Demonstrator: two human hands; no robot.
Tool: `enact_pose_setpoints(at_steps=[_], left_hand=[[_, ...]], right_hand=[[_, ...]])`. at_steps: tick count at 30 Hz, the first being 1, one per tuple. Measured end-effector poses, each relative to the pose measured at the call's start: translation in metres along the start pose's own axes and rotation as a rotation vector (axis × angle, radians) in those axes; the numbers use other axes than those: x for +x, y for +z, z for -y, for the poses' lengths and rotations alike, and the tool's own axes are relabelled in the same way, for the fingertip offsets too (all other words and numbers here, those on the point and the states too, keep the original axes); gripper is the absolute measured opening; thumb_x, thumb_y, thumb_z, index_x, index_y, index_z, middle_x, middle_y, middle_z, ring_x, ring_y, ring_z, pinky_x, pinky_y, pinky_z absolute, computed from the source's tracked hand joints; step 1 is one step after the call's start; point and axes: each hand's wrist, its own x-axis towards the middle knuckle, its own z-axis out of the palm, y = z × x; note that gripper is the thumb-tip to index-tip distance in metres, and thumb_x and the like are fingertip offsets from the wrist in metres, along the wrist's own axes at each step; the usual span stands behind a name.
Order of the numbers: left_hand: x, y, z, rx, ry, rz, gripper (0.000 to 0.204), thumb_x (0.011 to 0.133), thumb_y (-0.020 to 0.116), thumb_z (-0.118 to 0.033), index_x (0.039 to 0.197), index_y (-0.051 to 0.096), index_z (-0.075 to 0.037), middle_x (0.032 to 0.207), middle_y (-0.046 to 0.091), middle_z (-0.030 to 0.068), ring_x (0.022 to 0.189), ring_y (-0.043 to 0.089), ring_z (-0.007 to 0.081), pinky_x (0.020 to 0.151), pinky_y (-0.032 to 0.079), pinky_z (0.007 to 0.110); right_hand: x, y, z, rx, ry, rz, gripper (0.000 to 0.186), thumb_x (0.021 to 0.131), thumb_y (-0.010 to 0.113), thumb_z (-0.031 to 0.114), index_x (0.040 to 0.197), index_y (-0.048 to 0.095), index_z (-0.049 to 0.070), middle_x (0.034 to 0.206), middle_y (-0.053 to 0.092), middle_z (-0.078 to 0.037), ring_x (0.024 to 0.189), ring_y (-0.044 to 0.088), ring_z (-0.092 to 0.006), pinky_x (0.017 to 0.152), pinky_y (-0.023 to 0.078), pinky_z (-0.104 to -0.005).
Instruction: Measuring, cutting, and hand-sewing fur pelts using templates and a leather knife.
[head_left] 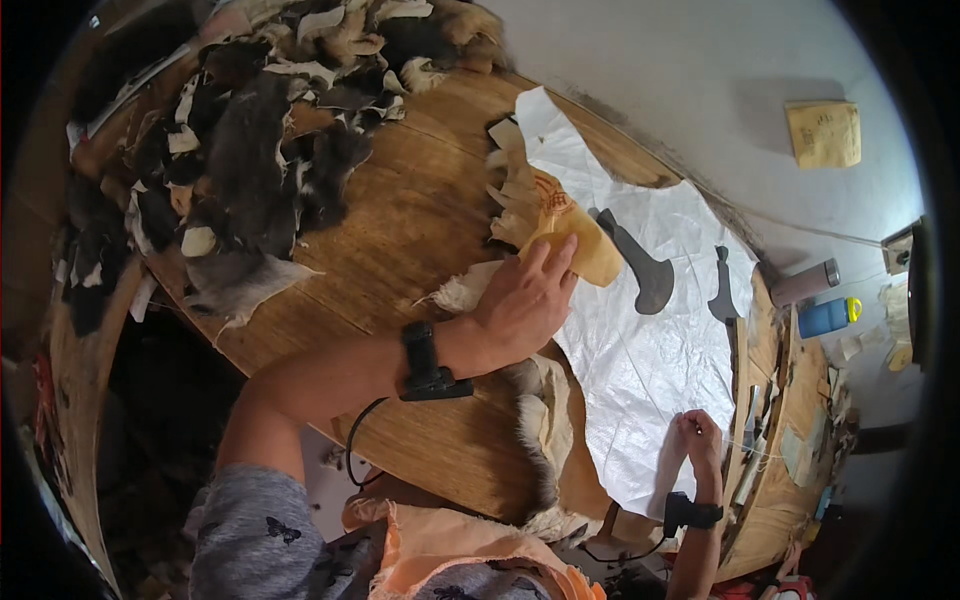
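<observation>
Broadly, a brown wooden table [430, 150] spans most of the view, its planks running beneath everything else at work. Across its far left corner spreads a tangled heap of fur scraps [250, 160], black, grey, white and tan. To the right lies a large white sheet [630, 380], creased and irregular in outline, with a fur-edged hide [545, 420] showing along its near left side.

The left hand [525, 300] reaches across the middle of the table, its fingers slightly apart on a yellow-tan piece [600, 255] with reddish marks. That piece lies at the sheet's left edge, toward the far end. The thumb is hidden, so I cannot tell whether the hand grips it or only rests there.

Just right of that piece, a dark grey blade-like shape [645, 275] lies on the sheet; a smaller matching shape [721, 285] lies near the sheet's right edge. At the lower right, above the sheet's edge, the right hand [700, 440] is closed narrow, fingertips pinched together on a thin pale strand [755, 450] that trails off to the right.
</observation>
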Motion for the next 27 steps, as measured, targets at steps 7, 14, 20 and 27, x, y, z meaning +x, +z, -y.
enact_pose_setpoints(at_steps=[7, 14, 20, 27], left_hand=[[-0.019, -0.022, 0.044, -0.276, -0.428, -0.043, 0.034, 0.085, 0.051, -0.016, 0.112, 0.052, 0.005, 0.094, 0.053, 0.0223, 0.078, 0.054, 0.0363, 0.066, 0.045, 0.043], [-0.054, -0.002, 0.086, -0.001, -0.294, -0.021, 0.024, 0.083, 0.051, -0.014, 0.102, 0.062, -0.003, 0.079, 0.061, 0.0187, 0.078, 0.053, 0.0353, 0.073, 0.042, 0.043], [-0.057, 0.007, 0.098, 0.002, -0.390, 0.209, 0.033, 0.084, 0.050, -0.018, 0.114, 0.059, -0.008, 0.087, 0.061, 0.0204, 0.082, 0.052, 0.0380, 0.077, 0.042, 0.042], [-0.056, -0.013, 0.051, 0.302, -0.106, -0.066, 0.039, 0.082, 0.056, -0.019, 0.121, 0.054, -0.016, 0.086, 0.057, 0.0174, 0.082, 0.054, 0.0325, 0.074, 0.043, 0.039]], right_hand=[[-0.002, 0.008, -0.019, -0.011, -0.119, -0.046, 0.008, 0.078, 0.062, 0.007, 0.083, 0.060, 0.001, 0.073, 0.059, -0.008, 0.068, 0.055, -0.0140, 0.064, 0.044, -0.0271], [-0.007, 0.007, -0.007, -0.036, -0.128, -0.092, 0.014, 0.082, 0.062, 0.017, 0.085, 0.062, 0.003, 0.072, 0.059, -0.009, 0.066, 0.054, -0.0156, 0.063, 0.045, -0.0280], [0.002, 0.008, -0.011, -0.019, -0.144, -0.031, 0.017, 0.085, 0.059, 0.019, 0.090, 0.062, 0.003, 0.077, 0.061, -0.009, 0.072, 0.054, -0.0140, 0.067, 0.044, -0.0274], [0.012, 0.006, -0.033, -0.013, -0.280, -0.011, 0.016, 0.084, 0.059, 0.022, 0.093, 0.064, 0.010, 0.083, 0.064, -0.006, 0.074, 0.058, -0.0152, 0.068, 0.046, -0.0285]])
